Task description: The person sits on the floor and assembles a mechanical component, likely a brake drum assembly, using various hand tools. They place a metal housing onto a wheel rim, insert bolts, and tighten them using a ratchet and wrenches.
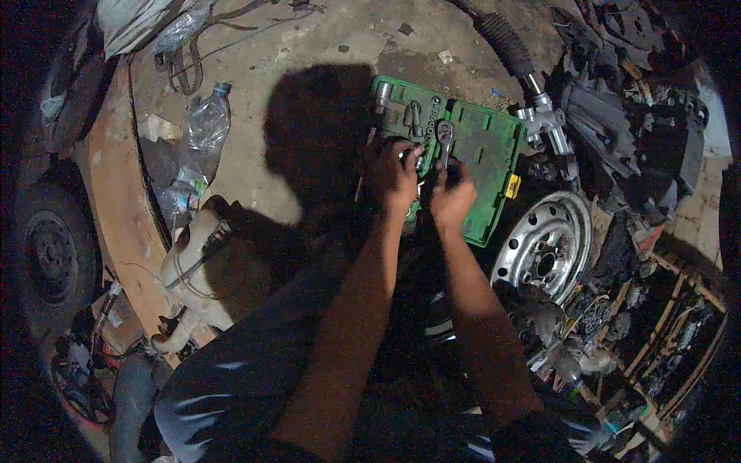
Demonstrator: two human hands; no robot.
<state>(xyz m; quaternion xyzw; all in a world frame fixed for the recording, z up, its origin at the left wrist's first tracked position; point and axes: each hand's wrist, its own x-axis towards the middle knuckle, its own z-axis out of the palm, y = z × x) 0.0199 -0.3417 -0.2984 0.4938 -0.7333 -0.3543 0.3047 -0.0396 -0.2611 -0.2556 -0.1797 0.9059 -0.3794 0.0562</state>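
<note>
Gripping a ratchet [445, 139], right fingers [454, 171] curl over green case [486, 154].

A green plastic socket case [486, 154] lies open on the concrete floor, sockets seated in its left half. A steel ratchet [445, 143] stands upright over its middle.

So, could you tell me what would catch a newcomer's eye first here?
The open green socket case on the concrete floor at upper centre stands out, with the left hand and the right hand over it, the right gripping a ratchet. A silver steel wheel rim lies just right of it.
</note>
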